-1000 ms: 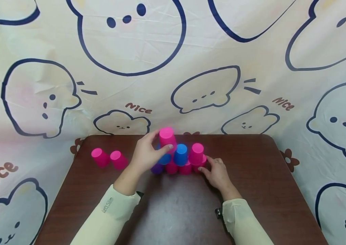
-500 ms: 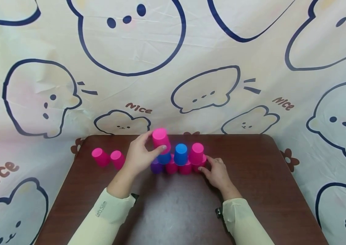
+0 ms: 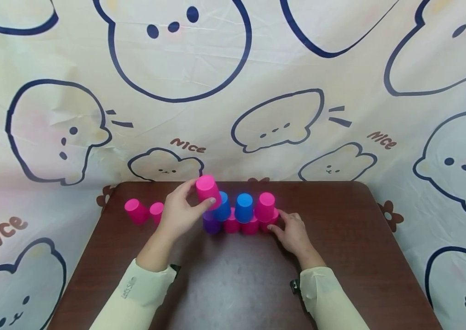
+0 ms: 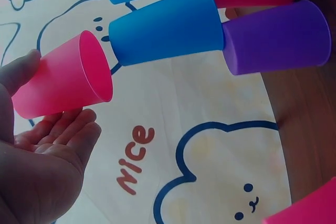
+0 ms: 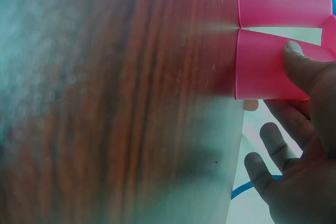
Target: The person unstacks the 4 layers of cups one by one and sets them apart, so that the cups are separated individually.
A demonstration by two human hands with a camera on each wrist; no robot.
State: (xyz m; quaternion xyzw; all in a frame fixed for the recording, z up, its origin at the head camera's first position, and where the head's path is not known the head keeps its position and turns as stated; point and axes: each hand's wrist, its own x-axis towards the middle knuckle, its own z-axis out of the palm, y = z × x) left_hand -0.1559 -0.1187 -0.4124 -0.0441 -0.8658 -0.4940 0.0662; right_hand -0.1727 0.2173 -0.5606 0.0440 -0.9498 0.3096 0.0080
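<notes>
My left hand (image 3: 180, 208) grips an upside-down pink cup (image 3: 207, 190) between thumb and fingers, up beside the left end of a stack of cups. In the left wrist view, this cup's open rim (image 4: 96, 66) faces the upper row, apart from the nearest blue cup (image 4: 167, 27). A purple cup (image 3: 211, 224) and pink cups (image 3: 231, 224) form the lower row. On them stand two blue cups (image 3: 244, 208) and one pink cup (image 3: 266, 205). At the right end, my right hand (image 3: 296, 234) pinches the last lower pink cup (image 5: 265, 66), its other fingers spread.
Two more pink cups (image 3: 135, 211) stand upside down at the table's left, one partly hidden behind the left hand. The brown table (image 3: 233, 284) ends at the back against a cloth (image 3: 200, 123) printed with cartoon bears.
My left hand has moved left and slightly down with the pink cup, from over the gap between the blue cups to beyond the left blue one. The right hand stays put.
</notes>
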